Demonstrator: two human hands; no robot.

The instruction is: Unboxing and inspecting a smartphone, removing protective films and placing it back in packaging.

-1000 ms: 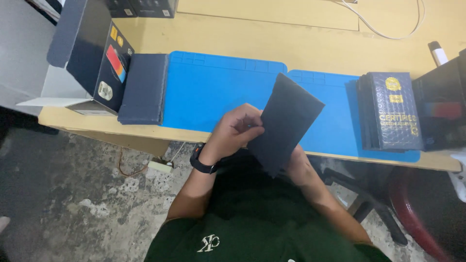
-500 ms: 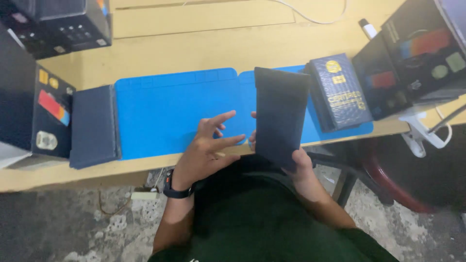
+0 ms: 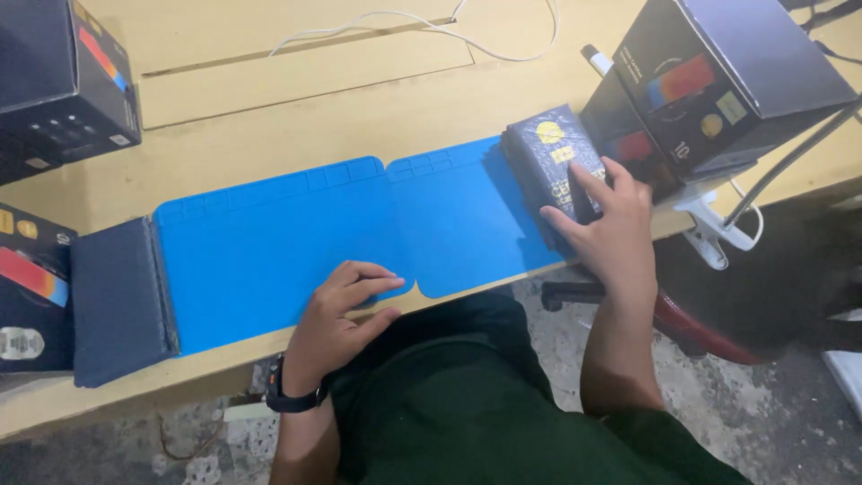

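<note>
My left hand [image 3: 346, 310] rests on the front edge of a blue silicone mat [image 3: 260, 242], fingers loosely curled and apart, holding nothing; a black watch [image 3: 287, 395] is on its wrist. My right hand [image 3: 611, 229] is laid on a dark blue pack [image 3: 543, 148] with yellow print. Its fingers lie on top and its thumb presses the pack's near side. The pack lies at the right end of a second blue mat [image 3: 458, 216]. The dark flat sheet from the earlier frames is not visible as a separate thing.
A dark navy flat case [image 3: 117, 301] lies at the mats' left end beside a printed black box [image 3: 27, 287]. Black boxes stand at the far left [image 3: 63, 81] and right [image 3: 718, 81]. A white cable [image 3: 404, 22] crosses the wooden table [image 3: 296, 117]. A white clamp [image 3: 714, 233] hangs off the edge.
Both hands held a dark flat sheet upright over the mats. Now it is gone from them; my right hand has moved onto the pack and my left has dropped onto the mat.
</note>
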